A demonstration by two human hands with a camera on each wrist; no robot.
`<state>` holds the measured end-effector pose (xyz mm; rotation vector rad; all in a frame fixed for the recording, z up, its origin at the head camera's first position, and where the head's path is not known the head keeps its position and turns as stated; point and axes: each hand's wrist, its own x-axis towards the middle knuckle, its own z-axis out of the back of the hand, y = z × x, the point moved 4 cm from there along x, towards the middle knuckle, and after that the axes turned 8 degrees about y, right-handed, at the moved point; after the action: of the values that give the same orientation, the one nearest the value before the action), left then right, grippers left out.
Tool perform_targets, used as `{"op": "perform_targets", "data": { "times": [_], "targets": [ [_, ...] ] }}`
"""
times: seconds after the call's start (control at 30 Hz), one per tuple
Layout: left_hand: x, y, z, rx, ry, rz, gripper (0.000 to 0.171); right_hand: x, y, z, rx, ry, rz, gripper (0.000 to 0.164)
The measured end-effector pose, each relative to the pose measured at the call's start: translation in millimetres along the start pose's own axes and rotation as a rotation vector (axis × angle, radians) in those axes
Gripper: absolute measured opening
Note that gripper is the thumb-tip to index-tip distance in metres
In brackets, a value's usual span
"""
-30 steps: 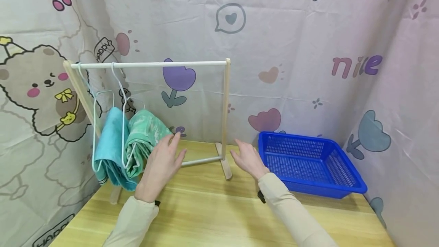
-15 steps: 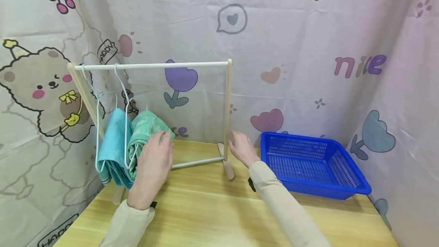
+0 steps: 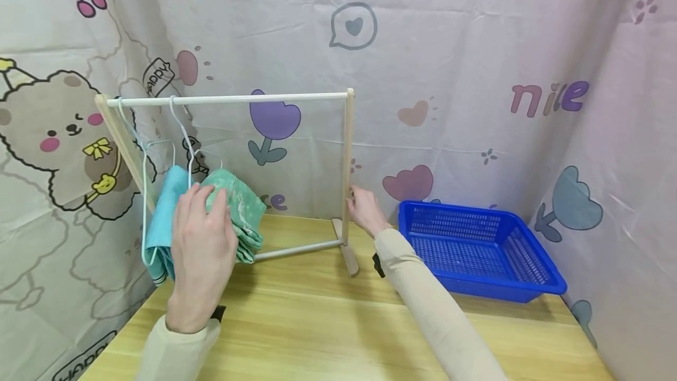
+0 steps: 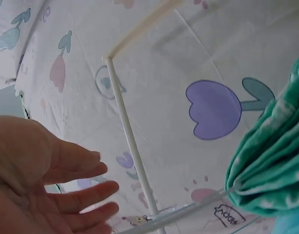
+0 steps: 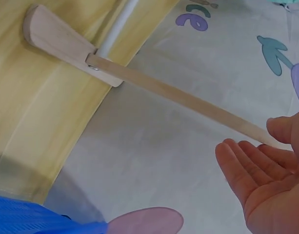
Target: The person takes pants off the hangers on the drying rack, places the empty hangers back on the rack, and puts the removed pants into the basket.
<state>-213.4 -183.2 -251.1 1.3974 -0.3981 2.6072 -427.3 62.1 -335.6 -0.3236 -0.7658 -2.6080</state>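
A small wooden clothes rack [image 3: 296,98] with a white top bar stands on the table. Near its left end hang two hangers, one bearing a blue cloth [image 3: 166,210], the other a green patterned cloth [image 3: 240,204]. My left hand [image 3: 203,246] is in front of the cloths, covering part of both. In the left wrist view its fingers are loosely bent and hold nothing; a white hanger [image 4: 208,199] runs past the fingertips. My right hand [image 3: 366,210] pinches the rack's right post [image 5: 188,101] between thumb and fingers, partway up.
A blue plastic basket [image 3: 476,293] with perforated sides stands on the wooden table [image 3: 317,322], right of the rack. A printed curtain [image 3: 449,46] hangs close behind and on both sides. The rack's right foot [image 3: 349,260] lies near the basket.
My left hand has moved left, from beside the green cloth to in front of the cloths; the green cloth has swung right. My right hand has moved left and taken hold of the post.
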Motion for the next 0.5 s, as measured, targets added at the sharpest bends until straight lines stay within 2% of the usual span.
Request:
{"op": "perform_targets", "data": {
  "times": [0.13,0.3,0.4,0.5],
  "targets": [
    [-2.1,8.4,1.0,0.036,0.044,0.069,0.028,7.2,-2.0,2.5,0.117,-0.010,-0.019,0.036],
    [-5.1,19.3,-1.8,0.009,0.102,0.165,0.042,14.5,-5.8,3.2,0.172,0.005,-0.035,0.039],
    [-6.4,26.7,-4.9,-0.058,0.148,0.227,0.047,18.2,-4.1,4.7,0.192,0.004,-0.019,0.041],
    [-5.5,35.1,-8.4,-0.207,0.226,0.298,0.053,22.0,0.9,9.0,0.211,-0.011,0.010,0.044]
  ]
}}
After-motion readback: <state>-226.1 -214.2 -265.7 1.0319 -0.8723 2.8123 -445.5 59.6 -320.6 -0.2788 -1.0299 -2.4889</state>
